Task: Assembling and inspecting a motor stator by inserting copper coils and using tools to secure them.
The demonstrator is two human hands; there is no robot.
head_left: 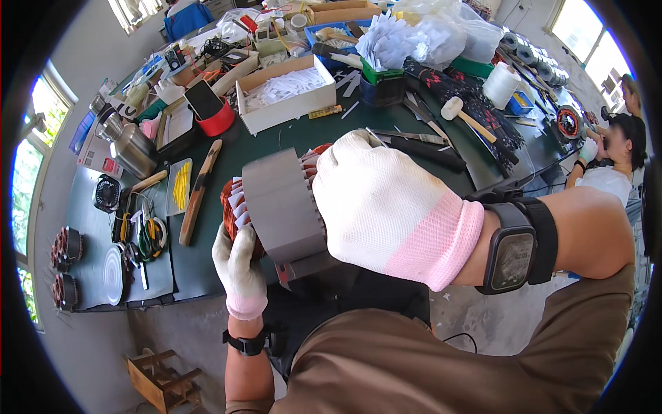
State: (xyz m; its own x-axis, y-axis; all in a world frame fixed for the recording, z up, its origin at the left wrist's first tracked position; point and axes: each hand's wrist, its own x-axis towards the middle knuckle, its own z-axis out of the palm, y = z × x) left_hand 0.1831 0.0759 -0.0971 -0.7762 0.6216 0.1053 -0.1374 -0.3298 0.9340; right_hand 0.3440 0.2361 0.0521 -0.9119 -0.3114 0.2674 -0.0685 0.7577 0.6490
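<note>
A motor stator (284,207) with a grey steel core lies on its side before me, near the table's front edge. Orange-red copper windings and white paper slips show at both its ends. My left hand (239,265), in a white and pink knit glove, grips its left end by the windings, thumb on the near side. Against the stator's right end, my right hand (379,203) is closed in a fist, in the same kind of glove. A thin metal piece shows by its knuckles; whatever is inside the fist is hidden. Right behind that hand lies a black-handled tool (427,153).
A white box of paper strips (286,93), a red round holder (215,119) and a wooden stick (200,193) lie beyond. A mallet (469,119) and thread spool (501,85) are at right; scissors (148,234) at left. Another person (614,159) works at the far right.
</note>
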